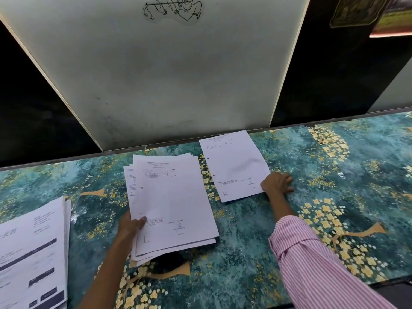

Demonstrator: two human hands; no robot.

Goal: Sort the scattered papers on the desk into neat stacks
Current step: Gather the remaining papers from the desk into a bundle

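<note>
Left hand grips a fanned sheaf of printed papers by its left edge, thumb on top, over the floral desk. Right hand rests at the near corner of a single sheet lying flat; whether it pinches is unclear

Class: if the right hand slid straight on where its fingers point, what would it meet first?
Likely nothing: the right hand points rightward, away from the single sheet, over the floral desk covering; the way looks free.
</note>
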